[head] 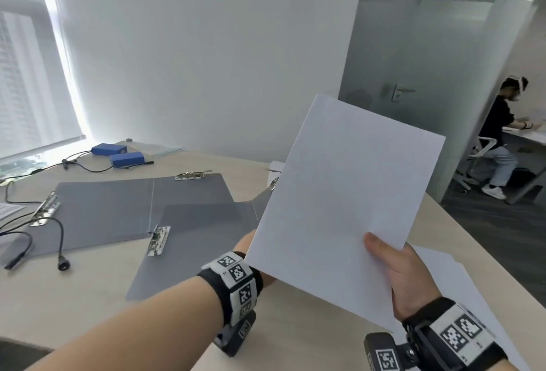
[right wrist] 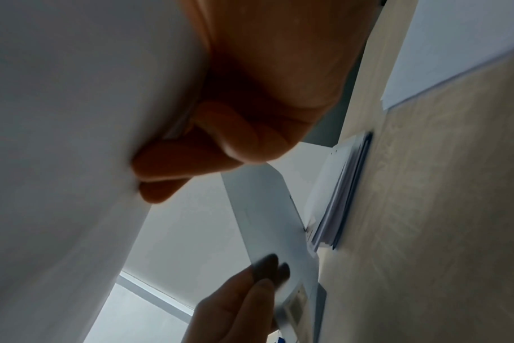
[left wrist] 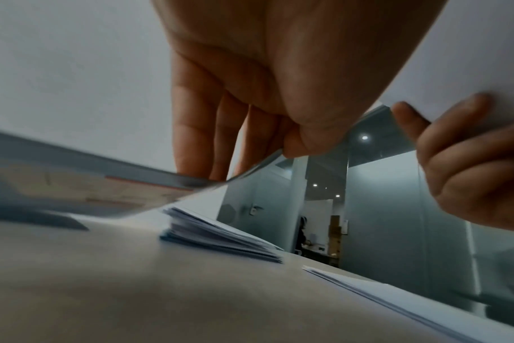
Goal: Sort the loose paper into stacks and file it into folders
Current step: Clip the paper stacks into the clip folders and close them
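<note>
Both hands hold a sheaf of white paper (head: 339,193) up, tilted, above the table. My right hand (head: 404,279) grips its lower right corner, thumb (head: 376,248) on the front and fingers (right wrist: 176,167) behind. My left hand (head: 251,240) is mostly hidden behind the lower left edge. Its thumb (left wrist: 308,134) and straight fingers (left wrist: 191,139) pinch that edge. Two open grey folders (head: 103,214) (head: 195,240) with metal clips (head: 159,240) lie on the table to the left. A thick paper stack (left wrist: 220,236) and loose sheets (head: 461,282) rest on the table.
Two blue packs (head: 127,159) with black cables (head: 60,240) lie at the table's far left. The table's right edge (head: 472,237) drops to dark floor. A glass door (head: 399,45) stands behind, and a seated person (head: 502,140) works beyond it.
</note>
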A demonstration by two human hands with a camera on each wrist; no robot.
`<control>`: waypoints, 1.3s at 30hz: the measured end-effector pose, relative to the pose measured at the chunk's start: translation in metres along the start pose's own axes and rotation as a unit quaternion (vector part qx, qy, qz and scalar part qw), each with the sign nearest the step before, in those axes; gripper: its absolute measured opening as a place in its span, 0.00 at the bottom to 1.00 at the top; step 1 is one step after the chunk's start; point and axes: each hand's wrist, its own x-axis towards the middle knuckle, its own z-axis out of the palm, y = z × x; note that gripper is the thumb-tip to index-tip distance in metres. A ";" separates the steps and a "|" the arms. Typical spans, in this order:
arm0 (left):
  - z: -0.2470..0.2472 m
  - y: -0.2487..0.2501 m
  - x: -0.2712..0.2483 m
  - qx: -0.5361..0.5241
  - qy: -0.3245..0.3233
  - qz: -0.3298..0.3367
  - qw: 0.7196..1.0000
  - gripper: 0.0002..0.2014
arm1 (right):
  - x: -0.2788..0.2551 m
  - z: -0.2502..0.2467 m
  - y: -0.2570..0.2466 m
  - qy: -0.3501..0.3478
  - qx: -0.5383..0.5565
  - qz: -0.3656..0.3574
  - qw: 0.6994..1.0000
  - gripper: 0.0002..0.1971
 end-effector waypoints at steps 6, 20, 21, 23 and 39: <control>0.036 0.038 -0.036 0.147 -0.110 0.064 0.981 0.20 | -0.005 -0.014 -0.006 0.024 -0.031 0.004 0.999 0.16; -0.135 -0.040 -0.069 0.022 0.222 -0.035 0.974 0.12 | 0.027 0.035 0.036 0.002 -0.129 0.108 0.986 0.08; -0.149 -0.051 -0.071 0.009 0.262 -0.038 0.964 0.13 | 0.030 0.043 0.041 -0.007 -0.136 0.117 0.984 0.08; -0.172 -0.068 -0.075 -0.016 0.315 -0.057 0.947 0.15 | 0.036 0.061 0.053 -0.027 -0.149 0.133 0.979 0.08; -0.217 -0.110 -0.055 -0.038 0.136 -0.128 0.982 0.17 | 0.077 0.138 0.117 -0.114 -0.235 0.240 0.935 0.08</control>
